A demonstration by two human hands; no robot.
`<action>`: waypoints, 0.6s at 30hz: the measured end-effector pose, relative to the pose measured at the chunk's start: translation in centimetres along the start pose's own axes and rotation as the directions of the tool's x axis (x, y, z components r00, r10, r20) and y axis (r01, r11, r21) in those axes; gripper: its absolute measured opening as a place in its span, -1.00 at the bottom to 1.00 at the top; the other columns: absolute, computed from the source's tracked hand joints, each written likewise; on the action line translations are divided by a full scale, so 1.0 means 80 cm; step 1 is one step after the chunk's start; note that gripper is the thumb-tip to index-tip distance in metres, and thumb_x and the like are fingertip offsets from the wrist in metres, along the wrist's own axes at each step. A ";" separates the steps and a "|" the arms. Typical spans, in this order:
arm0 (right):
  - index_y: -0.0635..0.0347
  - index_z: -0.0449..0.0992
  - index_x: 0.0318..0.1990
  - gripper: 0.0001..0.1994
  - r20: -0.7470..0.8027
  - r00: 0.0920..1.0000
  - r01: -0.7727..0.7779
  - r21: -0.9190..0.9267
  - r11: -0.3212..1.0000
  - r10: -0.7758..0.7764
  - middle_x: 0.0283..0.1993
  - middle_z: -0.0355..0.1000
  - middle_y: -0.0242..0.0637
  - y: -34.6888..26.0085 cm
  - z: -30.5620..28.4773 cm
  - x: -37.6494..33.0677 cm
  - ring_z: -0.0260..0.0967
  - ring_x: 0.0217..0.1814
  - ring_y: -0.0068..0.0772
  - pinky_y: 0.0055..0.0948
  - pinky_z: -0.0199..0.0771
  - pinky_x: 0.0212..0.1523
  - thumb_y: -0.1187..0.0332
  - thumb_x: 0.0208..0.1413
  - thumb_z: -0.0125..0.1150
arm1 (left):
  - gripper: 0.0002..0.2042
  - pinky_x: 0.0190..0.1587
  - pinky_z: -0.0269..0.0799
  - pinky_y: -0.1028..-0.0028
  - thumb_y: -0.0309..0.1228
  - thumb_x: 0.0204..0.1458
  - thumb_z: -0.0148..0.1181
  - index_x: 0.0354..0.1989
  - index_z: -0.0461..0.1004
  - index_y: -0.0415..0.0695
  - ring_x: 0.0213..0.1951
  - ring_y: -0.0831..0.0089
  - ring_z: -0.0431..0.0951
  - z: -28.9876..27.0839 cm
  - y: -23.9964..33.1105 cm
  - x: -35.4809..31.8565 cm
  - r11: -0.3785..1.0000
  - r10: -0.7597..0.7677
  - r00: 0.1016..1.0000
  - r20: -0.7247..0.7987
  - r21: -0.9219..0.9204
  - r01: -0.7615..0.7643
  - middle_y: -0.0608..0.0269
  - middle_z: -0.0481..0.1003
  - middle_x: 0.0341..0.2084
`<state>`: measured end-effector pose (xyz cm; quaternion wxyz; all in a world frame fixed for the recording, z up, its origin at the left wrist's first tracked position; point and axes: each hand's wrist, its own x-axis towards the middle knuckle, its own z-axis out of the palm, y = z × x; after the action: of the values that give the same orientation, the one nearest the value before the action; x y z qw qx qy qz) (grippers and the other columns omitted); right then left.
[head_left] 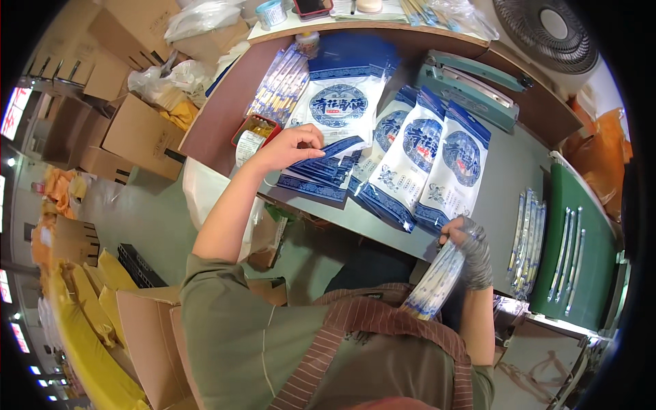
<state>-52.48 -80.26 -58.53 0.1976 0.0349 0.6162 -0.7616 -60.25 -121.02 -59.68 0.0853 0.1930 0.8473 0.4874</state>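
Note:
My left hand [295, 147], fingers curled, pinches the dark blue edge of the top plastic bag [338, 106] in a stack of white bags with blue print. My right hand [470, 254], its palm and wrist wrapped in grey material, is closed round a bundle of wrapped chopsticks [437, 279] in white and blue sleeves. That bundle slants down in front of my apron, beside the table's near edge. Just beyond my right hand lie several filled bags, among them a chopstick bag [456, 164] closest to it and another chopstick bag [408, 157] overlapping more.
A teal bag sealer [471, 89] stands at the back of the grey table [509, 160]. On the right, a green conveyor belt [581, 239] carries wrapped sticks. More wrapped chopsticks [280, 82] lie behind a red-rimmed tin [254, 130]. Cardboard boxes [143, 137] stand left; a fan [550, 31] is at back right.

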 end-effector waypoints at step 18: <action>0.26 0.49 -0.34 -0.80 0.040 0.998 0.045 0.164 0.985 -0.052 -0.47 0.48 -0.24 0.010 -0.059 -0.032 0.44 -0.47 -0.46 -0.51 0.50 -0.40 0.31 -0.03 0.28 | -0.83 -0.36 0.32 0.61 -0.59 -0.07 0.29 -0.49 0.36 -0.20 -0.45 0.64 0.34 0.043 0.022 0.043 0.963 -0.234 0.963 -0.135 -0.165 0.211 0.40 0.35 -0.50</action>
<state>-50.74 -75.26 -59.58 0.1891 0.0193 0.5481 -0.8145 -61.76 -116.07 -59.75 0.0885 0.0513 0.8288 0.5501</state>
